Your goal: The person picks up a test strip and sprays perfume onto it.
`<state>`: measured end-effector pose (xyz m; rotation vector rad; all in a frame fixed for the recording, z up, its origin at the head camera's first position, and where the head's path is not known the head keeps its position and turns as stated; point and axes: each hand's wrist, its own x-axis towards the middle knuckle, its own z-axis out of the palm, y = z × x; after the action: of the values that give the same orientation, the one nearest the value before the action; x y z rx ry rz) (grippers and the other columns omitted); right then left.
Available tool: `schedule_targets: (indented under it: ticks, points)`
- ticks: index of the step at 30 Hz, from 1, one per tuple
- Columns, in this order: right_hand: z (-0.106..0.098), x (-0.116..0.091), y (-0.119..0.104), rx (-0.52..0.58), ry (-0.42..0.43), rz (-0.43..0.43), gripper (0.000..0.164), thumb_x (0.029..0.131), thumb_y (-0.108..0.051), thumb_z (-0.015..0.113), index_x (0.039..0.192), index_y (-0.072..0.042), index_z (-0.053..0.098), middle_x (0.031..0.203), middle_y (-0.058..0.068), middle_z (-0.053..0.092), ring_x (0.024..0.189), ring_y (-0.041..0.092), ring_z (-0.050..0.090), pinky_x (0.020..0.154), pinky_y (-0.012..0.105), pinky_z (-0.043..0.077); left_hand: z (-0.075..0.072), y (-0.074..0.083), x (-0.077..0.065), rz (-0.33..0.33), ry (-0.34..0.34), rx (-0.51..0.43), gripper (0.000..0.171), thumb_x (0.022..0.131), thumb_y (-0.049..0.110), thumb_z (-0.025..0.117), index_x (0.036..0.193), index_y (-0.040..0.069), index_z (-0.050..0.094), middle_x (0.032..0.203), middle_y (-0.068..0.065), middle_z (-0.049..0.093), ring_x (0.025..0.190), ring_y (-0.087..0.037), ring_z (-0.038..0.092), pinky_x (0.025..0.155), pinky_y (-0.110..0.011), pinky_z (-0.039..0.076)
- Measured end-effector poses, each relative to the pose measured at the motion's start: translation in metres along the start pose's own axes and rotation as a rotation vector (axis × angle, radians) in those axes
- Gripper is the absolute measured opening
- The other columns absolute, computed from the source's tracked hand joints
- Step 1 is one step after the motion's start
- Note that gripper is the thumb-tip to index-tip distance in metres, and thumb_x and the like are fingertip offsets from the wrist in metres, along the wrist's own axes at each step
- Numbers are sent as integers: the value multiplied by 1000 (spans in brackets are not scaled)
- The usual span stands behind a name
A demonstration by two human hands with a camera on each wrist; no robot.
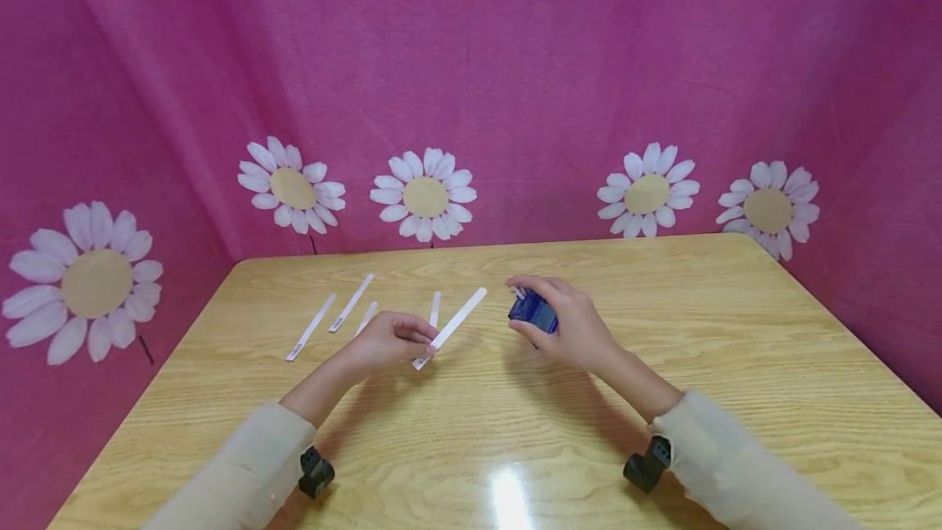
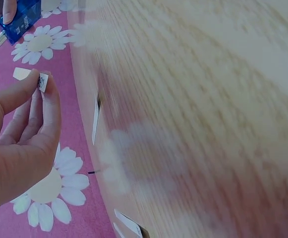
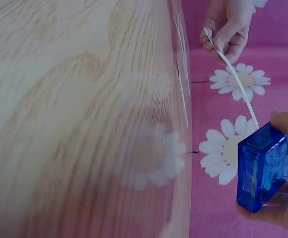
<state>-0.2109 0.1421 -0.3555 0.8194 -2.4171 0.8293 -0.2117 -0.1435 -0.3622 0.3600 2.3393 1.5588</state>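
Note:
Between thumb and fingers, my left hand (image 1: 392, 342) pinches a white paper test strip (image 1: 464, 316) near its printed end. The strip slants up and to the right, above the table. My right hand (image 1: 577, 324) grips a blue glass perfume bottle (image 1: 540, 316) by its sides, thumb and fingers spread around it. The bottle is tipped so its sprayer (image 1: 518, 293) points left, toward the strip's free end, with a gap between them. In the right wrist view the bottle's flat base (image 3: 248, 173) faces the camera.
Several more white strips lie on the wooden table (image 1: 589, 448) around my left hand, among them one strip (image 1: 311, 329) at the far left and another strip (image 1: 352, 303) behind it. A pink curtain (image 1: 515, 88) with daisies hangs along the table's back edge.

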Motion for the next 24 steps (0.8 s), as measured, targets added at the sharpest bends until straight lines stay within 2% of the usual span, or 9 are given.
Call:
schedule_targets:
  ticks: [11, 20, 24]
  points:
    - [7, 3, -11, -52, 28, -19, 49, 80, -31, 78, 125, -25, 59, 112, 8, 67, 93, 24, 66, 70, 37, 57, -1, -1, -1, -2, -27, 3, 28, 85, 3, 68, 109, -12, 63, 79, 5, 71, 69, 0, 63, 66, -23, 54]
    - [8, 1, -15, -5, 10, -14, 50, 80, -31, 78, 126, -24, 59, 116, 6, 66, 98, 24, 66, 75, 38, 58, -1, 1, 0, -11, -26, 0, 28, 85, 3, 68, 109, -12, 63, 77, 7, 70, 69, -1, 63, 66, -23, 54]
    - [8, -1, -16, -4, 41, -30, 49, 79, -30, 79, 123, -21, 61, 116, 7, 68, 101, 24, 67, 76, 38, 58, 0, 0, 0, -13, -28, -16, 29, 85, 3, 68, 109, -12, 63, 77, 7, 70, 69, -1, 63, 65, -22, 53]
